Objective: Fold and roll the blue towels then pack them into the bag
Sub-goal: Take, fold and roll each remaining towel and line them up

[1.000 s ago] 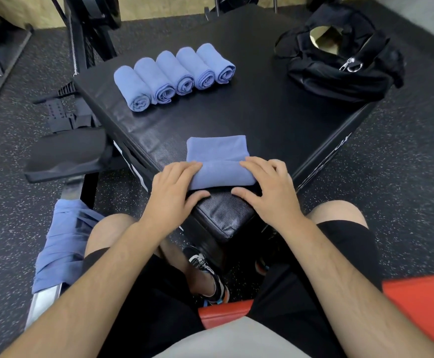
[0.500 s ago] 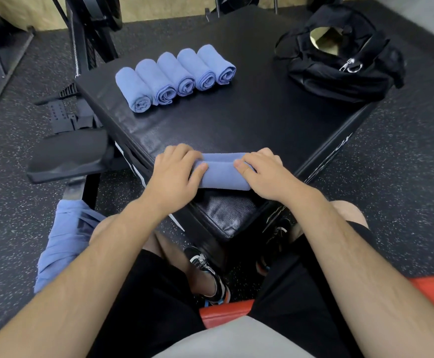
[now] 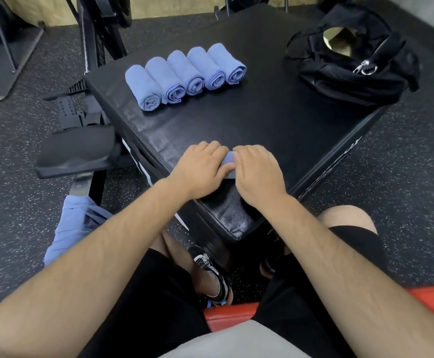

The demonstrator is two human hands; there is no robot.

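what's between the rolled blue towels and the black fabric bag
Nothing: the head view shows only bare black padded box top between the rolled blue towels and the black bag.

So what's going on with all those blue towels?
Someone is rolling towels. The left grip and right grip, bare hands, curl round one blue towel at the near corner of the black box. Five rolled towels lie in a row farther back, the black bag sits open at the far right, and more loose towels hang at the left.
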